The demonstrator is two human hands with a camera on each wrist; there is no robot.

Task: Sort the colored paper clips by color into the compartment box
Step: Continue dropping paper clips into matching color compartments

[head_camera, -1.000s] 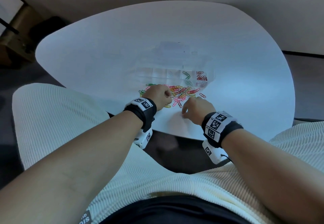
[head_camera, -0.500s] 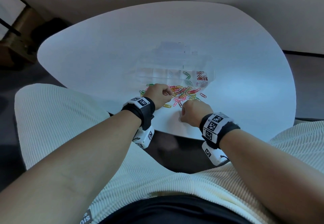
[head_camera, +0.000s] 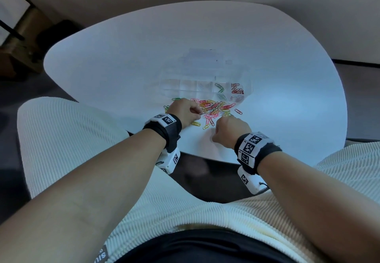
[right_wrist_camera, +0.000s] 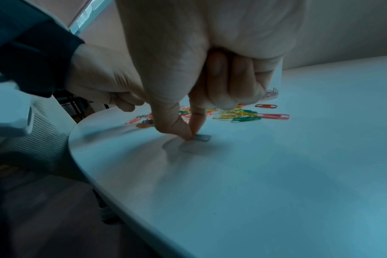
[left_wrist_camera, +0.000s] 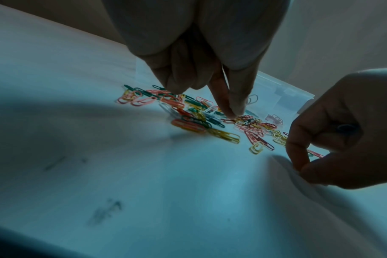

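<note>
Table (head_camera: pixel 287 61): smooth white top, soft sheen. Box (head_camera: pixel 205 86): clear glossy plastic. Clips (head_camera: pixel 213 108): thin wire with glossy coloured coating. Wristbands (head_camera: pixel 249 149): black cloth under matt white plastic plates. Garment (head_camera: pixel 61 139): cream ribbed knit cloth.

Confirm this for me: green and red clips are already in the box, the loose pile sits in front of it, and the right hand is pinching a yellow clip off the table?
Not quite. The right hand pinches a pale grey-white clip, not a yellow one; the right wrist view shows it. The rest holds: green clips and red clips lie in the box, and the pile sits in front.
</note>
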